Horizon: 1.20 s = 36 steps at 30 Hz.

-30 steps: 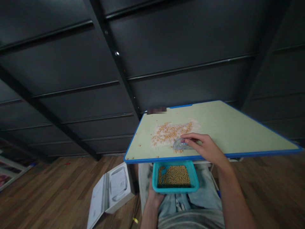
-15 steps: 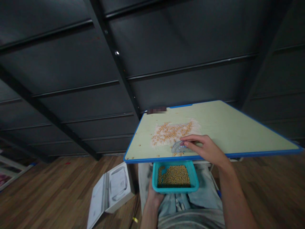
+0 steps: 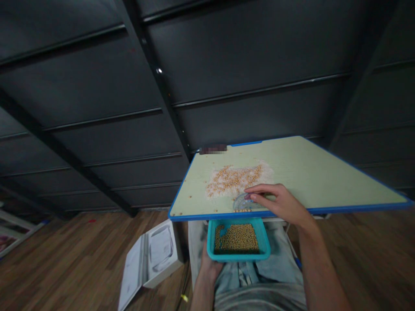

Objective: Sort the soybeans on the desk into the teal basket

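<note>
My right hand (image 3: 279, 203) rests on the pale green table (image 3: 317, 177) near its front edge, fingers closed on a small clear plastic scraper (image 3: 242, 201). A few yellow beans (image 3: 242, 210) lie in a row between the scraper and the blue table edge. Behind it spreads a pile of white grains mixed with yellow beans (image 3: 235, 179). Below the table edge my left hand (image 3: 209, 268) holds a teal tray (image 3: 211, 248) from underneath; the tray is partly filled with yellow beans (image 3: 238, 238). The left fingers are mostly hidden by the tray.
Stray beans dot the table's left side (image 3: 189, 198). An open white box (image 3: 151, 259) lies on the wooden floor at the left. A dark panelled wall (image 3: 227, 86) rises behind the table. My lap in light trousers (image 3: 259, 280) is under the tray.
My right hand has dragged the scraper and a few beans toward the table's front edge. The tray stays in place under the edge.
</note>
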{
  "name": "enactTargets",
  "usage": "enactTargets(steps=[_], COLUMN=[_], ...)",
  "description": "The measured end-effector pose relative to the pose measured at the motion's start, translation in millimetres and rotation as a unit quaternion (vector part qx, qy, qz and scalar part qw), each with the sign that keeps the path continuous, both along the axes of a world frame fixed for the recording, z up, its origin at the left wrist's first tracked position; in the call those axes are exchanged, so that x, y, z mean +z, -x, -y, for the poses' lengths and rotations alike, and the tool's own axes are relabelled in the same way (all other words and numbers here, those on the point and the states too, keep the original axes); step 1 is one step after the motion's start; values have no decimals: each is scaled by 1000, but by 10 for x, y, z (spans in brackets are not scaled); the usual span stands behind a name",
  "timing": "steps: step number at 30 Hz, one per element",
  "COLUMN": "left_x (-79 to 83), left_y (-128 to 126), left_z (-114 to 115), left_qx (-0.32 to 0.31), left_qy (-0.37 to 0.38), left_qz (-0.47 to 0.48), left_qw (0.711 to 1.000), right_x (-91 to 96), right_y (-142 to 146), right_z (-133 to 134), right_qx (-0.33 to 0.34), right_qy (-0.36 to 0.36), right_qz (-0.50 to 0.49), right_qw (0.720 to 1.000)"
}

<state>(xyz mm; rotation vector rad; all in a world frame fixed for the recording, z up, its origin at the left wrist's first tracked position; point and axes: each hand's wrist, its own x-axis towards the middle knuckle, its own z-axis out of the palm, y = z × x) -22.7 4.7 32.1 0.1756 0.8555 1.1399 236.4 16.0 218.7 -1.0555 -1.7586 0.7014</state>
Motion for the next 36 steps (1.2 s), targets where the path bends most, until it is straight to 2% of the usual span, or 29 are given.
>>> enactTargets(steps=[10, 20, 27, 36], left_x=[3, -21, -44, -88], left_y=[26, -6, 28, 32], left_z=[1, -18, 0, -14], left_qx=[-13, -8, -16, -16], left_qy=[10, -9, -6, -9], left_qz=[22, -10, -11, 3], left_qw=[1000, 1000, 1000, 1000], right_x=[33, 42, -4, 26], right_y=[-15, -18, -16, -24], right_z=[18, 23, -7, 12], right_qx=[22, 33, 6, 23], right_qy=[5, 14, 9, 14], right_qz=[1, 2, -14, -2], right_qw=[1000, 999, 1000, 1000])
